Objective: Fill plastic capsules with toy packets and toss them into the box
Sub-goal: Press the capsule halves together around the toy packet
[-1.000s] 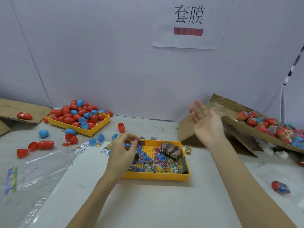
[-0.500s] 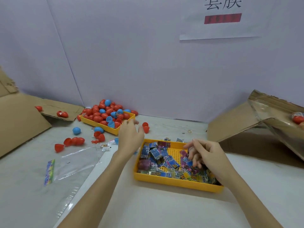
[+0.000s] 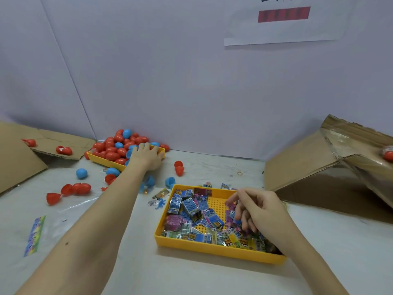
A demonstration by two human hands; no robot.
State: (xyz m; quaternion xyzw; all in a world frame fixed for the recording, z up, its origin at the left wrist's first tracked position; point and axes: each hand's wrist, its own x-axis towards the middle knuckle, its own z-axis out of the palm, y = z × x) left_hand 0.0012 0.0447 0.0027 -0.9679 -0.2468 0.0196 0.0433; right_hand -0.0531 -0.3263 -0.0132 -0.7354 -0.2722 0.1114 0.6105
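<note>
Nearest: shallow yellow plastic tray (image 3: 214, 249) on the white table (image 3: 191, 277), holding a loose layer of small blue, purple and yellow foil toy packets (image 3: 192, 209); perforated tray floor visible at centre. Right hand (image 3: 258, 211) over the right half of this tray, fingers curled down into the packets, fingertips touching a purple one; cannot tell whether a packet is actually pinched.

Left of the tray on the table: clear plastic bag with a colourful printed strip (image 3: 35, 235), a few stray packets and a small blue toy figure (image 3: 160, 203) just beside the tray's far-left corner.

Middle distance: scattered red and blue plastic capsule halves (image 3: 79, 188) on the left; two red halves (image 3: 179, 167) further right; a small rubber band (image 3: 239, 173).

Far left: second yellow plastic tray (image 3: 102, 160) heaped with red and blue egg-shaped capsules (image 3: 114, 145). Left hand (image 3: 146, 156) reaches onto its right end, fingers spread and lying flat on the capsules, gripping nothing visible.

Right: tilted brown cardboard box (image 3: 314, 158), open flap lined with clear tape; one red capsule (image 3: 388, 155) at the frame edge.

Far: flattened cardboard (image 3: 53, 141) at left, grey wall with a white paper sign (image 3: 282, 20)
</note>
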